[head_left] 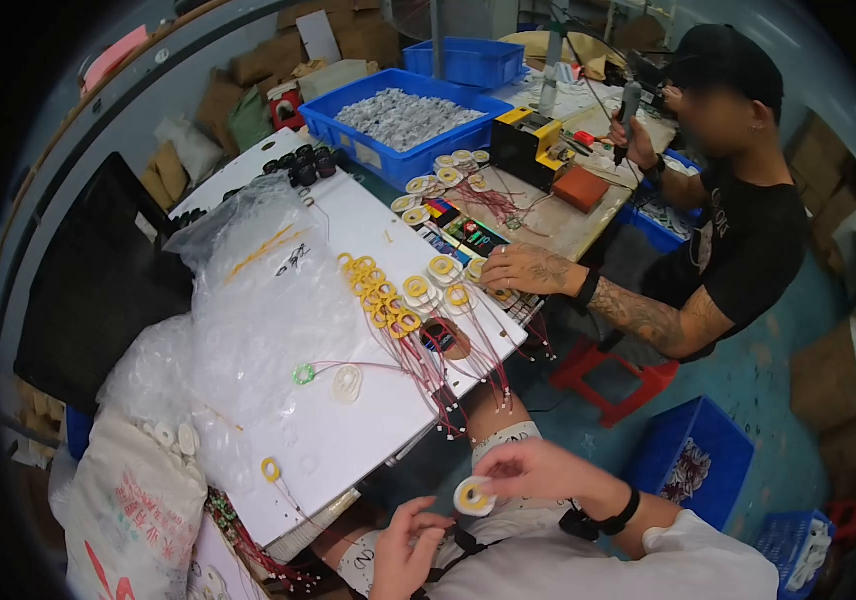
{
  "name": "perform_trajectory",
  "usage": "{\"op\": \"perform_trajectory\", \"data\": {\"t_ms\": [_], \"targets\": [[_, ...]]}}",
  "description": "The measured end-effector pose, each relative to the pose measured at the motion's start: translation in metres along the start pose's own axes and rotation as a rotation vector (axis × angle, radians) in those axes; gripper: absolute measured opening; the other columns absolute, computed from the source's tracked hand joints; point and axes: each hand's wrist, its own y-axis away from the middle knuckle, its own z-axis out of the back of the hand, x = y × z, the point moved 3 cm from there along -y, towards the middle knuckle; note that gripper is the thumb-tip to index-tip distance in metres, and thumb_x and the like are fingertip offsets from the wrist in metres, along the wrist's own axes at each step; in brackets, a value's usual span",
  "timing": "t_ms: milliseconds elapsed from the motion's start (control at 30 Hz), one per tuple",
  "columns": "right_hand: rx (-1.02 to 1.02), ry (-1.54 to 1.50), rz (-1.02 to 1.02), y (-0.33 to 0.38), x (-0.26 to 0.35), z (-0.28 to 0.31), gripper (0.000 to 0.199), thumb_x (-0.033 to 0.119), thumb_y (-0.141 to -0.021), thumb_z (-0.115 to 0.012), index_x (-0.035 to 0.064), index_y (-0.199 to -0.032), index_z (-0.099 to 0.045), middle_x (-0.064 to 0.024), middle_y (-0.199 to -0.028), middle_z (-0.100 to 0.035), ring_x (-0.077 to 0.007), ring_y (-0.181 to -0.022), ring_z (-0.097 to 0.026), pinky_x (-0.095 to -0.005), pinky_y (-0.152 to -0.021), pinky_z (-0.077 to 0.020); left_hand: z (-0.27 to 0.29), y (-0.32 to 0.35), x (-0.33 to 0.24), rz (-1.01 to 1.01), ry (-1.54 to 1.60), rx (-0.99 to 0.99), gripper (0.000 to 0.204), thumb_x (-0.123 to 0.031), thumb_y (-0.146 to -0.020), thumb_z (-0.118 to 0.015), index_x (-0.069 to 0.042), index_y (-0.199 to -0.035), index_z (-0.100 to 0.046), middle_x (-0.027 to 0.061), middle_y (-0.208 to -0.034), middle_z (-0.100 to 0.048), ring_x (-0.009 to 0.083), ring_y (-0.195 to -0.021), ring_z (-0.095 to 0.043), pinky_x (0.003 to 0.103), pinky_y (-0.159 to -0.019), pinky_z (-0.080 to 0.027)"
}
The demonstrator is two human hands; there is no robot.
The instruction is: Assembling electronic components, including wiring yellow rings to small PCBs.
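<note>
Over my lap, my right hand [528, 468] grips a round white part with a yellow ring set in it [474, 496] by its edge. My left hand [410, 548] hovers just left of that part, fingers apart and nothing in them. Beyond my hands, on the white table [348, 440], lie rows of yellow rings [378, 295] whose red wires hang over the near edge. Beside them are white parts fitted with yellow rings [418, 290]. A green ring [304, 374] and a pale clear ring [347, 383] lie nearer, and a single yellow ring [270, 469] rests at the near left corner.
Across the table a co-worker [738, 220] holds a grey tool [630, 110]. Clear plastic bags [268, 270] cover the left side, near a printed sack [128, 510]. Blue bins stand at the back [398, 155] and on the floor [693, 460], near a red stool [608, 380].
</note>
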Motion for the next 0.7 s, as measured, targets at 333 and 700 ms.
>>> {"op": "perform_trajectory", "data": {"t_ms": [333,700], "targets": [[-0.289,-0.045,0.013,0.032,0.044,0.078,0.016,0.002,-0.092,-0.072,-0.0018,-0.106,-0.067,-0.0047,-0.097,-0.072,-0.0100,-0.087,-0.068,-0.0237,-0.077,-0.0549,0.044,-0.073,-0.033,-0.162,-0.600,-0.424,0.015,-0.013,-0.095,-0.065,0.002,-0.100,-0.066,0.0195,-0.088,-0.065,0.0385,-0.082,-0.065,0.043,-0.072,-0.051],[-0.355,0.005,-0.029,0.037,0.035,0.093,0.015,0.003,-0.092,-0.072,-0.0019,-0.105,-0.067,-0.0039,-0.095,-0.071,-0.0095,-0.086,-0.068,-0.0236,-0.077,-0.0541,0.071,-0.164,-0.001,0.025,-0.928,-0.630,0.047,-0.034,-0.086,-0.076,0.002,-0.111,-0.058,0.0210,-0.108,-0.057,0.0409,-0.094,-0.063,0.048,-0.076,-0.053]]}}
